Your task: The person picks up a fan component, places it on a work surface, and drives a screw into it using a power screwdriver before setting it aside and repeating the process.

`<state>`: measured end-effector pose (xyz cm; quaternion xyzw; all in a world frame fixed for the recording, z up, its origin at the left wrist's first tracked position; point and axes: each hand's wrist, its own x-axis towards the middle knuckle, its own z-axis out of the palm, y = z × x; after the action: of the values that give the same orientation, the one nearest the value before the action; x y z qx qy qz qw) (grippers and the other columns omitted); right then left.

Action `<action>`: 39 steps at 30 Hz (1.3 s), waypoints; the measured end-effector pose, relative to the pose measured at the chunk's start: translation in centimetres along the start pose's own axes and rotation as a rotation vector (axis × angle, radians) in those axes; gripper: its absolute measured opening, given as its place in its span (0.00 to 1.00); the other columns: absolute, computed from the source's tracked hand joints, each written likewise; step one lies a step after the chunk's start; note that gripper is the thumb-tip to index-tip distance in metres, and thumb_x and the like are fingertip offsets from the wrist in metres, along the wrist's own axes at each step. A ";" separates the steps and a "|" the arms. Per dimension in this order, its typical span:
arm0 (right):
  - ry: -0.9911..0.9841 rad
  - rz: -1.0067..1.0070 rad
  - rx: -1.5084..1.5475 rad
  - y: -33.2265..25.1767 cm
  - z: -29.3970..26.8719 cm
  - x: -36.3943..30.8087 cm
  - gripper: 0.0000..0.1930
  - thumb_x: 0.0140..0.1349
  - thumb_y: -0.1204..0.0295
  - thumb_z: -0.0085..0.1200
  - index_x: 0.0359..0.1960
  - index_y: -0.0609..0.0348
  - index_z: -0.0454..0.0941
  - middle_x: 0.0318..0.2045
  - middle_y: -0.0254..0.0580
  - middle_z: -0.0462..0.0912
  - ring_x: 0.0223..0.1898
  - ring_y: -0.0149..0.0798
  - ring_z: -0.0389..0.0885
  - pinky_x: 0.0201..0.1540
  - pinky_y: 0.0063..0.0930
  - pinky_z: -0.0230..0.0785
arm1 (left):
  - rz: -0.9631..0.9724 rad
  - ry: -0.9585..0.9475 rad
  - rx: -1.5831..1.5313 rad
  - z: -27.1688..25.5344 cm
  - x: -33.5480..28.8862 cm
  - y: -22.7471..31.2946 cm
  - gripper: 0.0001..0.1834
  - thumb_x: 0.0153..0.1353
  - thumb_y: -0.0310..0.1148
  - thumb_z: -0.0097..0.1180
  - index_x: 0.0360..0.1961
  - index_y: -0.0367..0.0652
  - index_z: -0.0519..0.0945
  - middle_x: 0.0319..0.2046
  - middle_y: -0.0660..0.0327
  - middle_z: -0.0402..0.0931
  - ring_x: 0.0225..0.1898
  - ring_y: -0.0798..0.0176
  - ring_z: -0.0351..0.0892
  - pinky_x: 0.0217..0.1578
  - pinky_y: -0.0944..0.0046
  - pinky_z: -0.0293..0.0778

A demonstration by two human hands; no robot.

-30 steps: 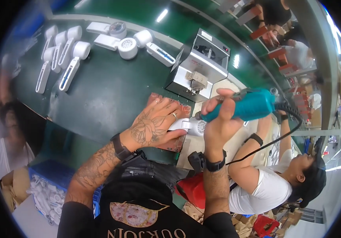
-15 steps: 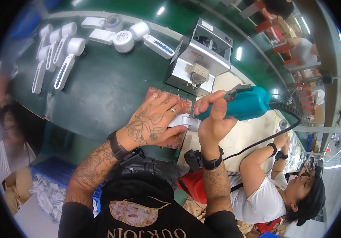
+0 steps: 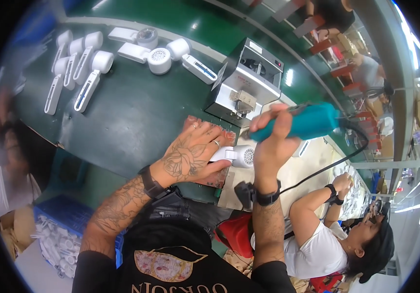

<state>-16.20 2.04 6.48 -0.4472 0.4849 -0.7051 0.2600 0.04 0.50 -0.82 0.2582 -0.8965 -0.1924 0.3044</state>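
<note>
My left hand (image 3: 188, 152) presses a small white handheld fan (image 3: 242, 156) down on a reddish-brown board (image 3: 228, 137). Its fingers cover most of the fan's handle, while the round, grilled head sticks out to the right. In my right hand (image 3: 274, 151) is a teal electric screwdriver (image 3: 312, 121), gripped around its body. The tool lies roughly level above and right of the fan, apart from it, with its cord (image 3: 337, 163) looping down past my wrist. Its tip is hidden or blurred near my fingers.
A silver-and-black machine (image 3: 244, 83) stands just beyond the board. More white handheld fans (image 3: 88, 90) lie at the far left and along the green table's far edge. A blue crate (image 3: 63, 210) of white parts sits at lower left. A co-worker (image 3: 317, 239) works close on my right.
My right hand has lifted the electric screwdriver up and to the right, off the fan, uncovering its round head. My left hand stays on the fan.
</note>
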 end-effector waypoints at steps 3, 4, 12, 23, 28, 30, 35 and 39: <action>0.028 -0.113 0.018 1.1 1.0 2.8 0.20 0.73 0.56 0.51 0.41 0.65 0.73 0.22 0.38 0.74 0.23 0.34 0.75 0.27 0.28 0.69 | -0.001 -0.007 -0.027 -0.4 0.0 0.4 0.25 0.62 0.49 0.58 0.52 0.41 0.78 0.46 0.55 0.74 0.51 0.51 0.70 0.55 0.53 0.66; 0.024 -0.178 -0.007 1.5 1.5 3.6 0.20 0.73 0.56 0.51 0.40 0.65 0.73 0.22 0.38 0.74 0.23 0.34 0.76 0.27 0.28 0.69 | -0.017 -0.020 -0.046 -0.7 0.1 0.4 0.24 0.62 0.48 0.58 0.51 0.41 0.78 0.46 0.55 0.74 0.51 0.51 0.70 0.55 0.53 0.66; -0.088 -0.131 -0.007 3.1 1.5 4.0 0.14 0.73 0.63 0.53 0.37 0.64 0.72 0.21 0.38 0.75 0.22 0.33 0.75 0.27 0.27 0.69 | -0.014 -0.027 -0.062 0.0 -0.2 0.2 0.19 0.64 0.42 0.55 0.50 0.42 0.79 0.46 0.54 0.74 0.51 0.51 0.70 0.56 0.53 0.66; -0.133 -0.001 0.048 -1.3 -2.2 -3.7 0.28 0.67 0.49 0.58 0.44 0.68 0.71 0.20 0.40 0.71 0.20 0.36 0.72 0.26 0.30 0.68 | 0.027 -0.039 -0.061 -0.1 0.2 -0.2 0.20 0.64 0.42 0.56 0.53 0.43 0.78 0.47 0.55 0.73 0.51 0.51 0.70 0.56 0.52 0.66; -0.103 0.024 0.078 -0.6 -2.6 -4.4 0.28 0.65 0.49 0.60 0.43 0.67 0.71 0.20 0.39 0.71 0.20 0.35 0.72 0.25 0.30 0.67 | -0.002 -0.073 -0.059 -0.3 0.1 0.0 0.19 0.64 0.41 0.57 0.52 0.43 0.78 0.47 0.56 0.72 0.51 0.51 0.69 0.54 0.52 0.66; -0.114 0.047 0.106 0.1 -2.8 -4.6 0.26 0.66 0.50 0.60 0.41 0.66 0.71 0.20 0.40 0.71 0.19 0.36 0.71 0.25 0.30 0.67 | -0.004 -0.064 -0.057 -0.1 0.0 -0.1 0.19 0.64 0.41 0.57 0.52 0.43 0.78 0.47 0.56 0.72 0.51 0.51 0.69 0.54 0.52 0.66; -0.143 0.046 0.184 0.8 -2.8 -4.8 0.21 0.68 0.55 0.59 0.37 0.62 0.68 0.20 0.41 0.71 0.19 0.36 0.71 0.25 0.31 0.67 | -0.004 -0.053 -0.080 0.0 0.4 0.1 0.20 0.63 0.41 0.58 0.52 0.43 0.78 0.47 0.57 0.72 0.50 0.51 0.69 0.54 0.52 0.66; -0.152 -0.002 0.169 0.7 -2.5 -4.8 0.19 0.69 0.57 0.58 0.36 0.62 0.67 0.20 0.41 0.71 0.20 0.36 0.71 0.25 0.31 0.67 | -0.020 -0.139 -0.088 -0.5 0.8 0.2 0.21 0.62 0.40 0.58 0.53 0.43 0.77 0.49 0.57 0.73 0.51 0.52 0.70 0.54 0.53 0.67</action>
<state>-16.23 6.68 3.69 -0.4764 0.4022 -0.7077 0.3323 -0.25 0.08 0.03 0.2396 -0.9035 -0.2521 0.2506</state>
